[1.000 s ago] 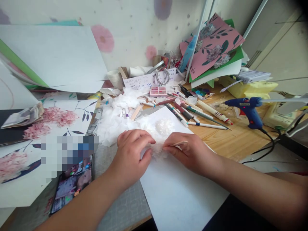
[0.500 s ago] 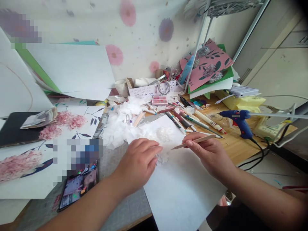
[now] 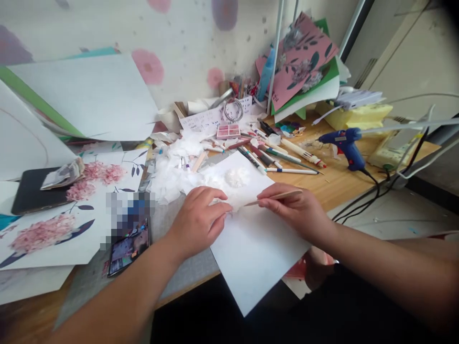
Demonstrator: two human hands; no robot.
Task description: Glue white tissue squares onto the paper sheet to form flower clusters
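My right hand (image 3: 290, 208) pinches a flat wooden craft stick (image 3: 287, 195), its tip low over a white paper sheet (image 3: 251, 263). Across from it, the bent fingers of my left hand (image 3: 202, 217) close at the edge of a thin white tissue piece (image 3: 234, 203), close to the stick's tip. Part of that tissue is hidden by the fingers. Just beyond both hands, a round ruffled white tissue flower (image 3: 236, 177) lies on the sheet.
Crumpled white tissue (image 3: 172, 172) is heaped to the left. Behind lie several markers (image 3: 258, 157) and a pink palette (image 3: 228, 131). A blue glue gun (image 3: 346, 143) with cables stands right. Left are a phone (image 3: 129, 253) and pink flower artwork (image 3: 46, 234).
The view has shifted, showing more of the sheet's front edge and my lap. My right hand has brought the stick's tip closer to my left fingers, which are more bent.
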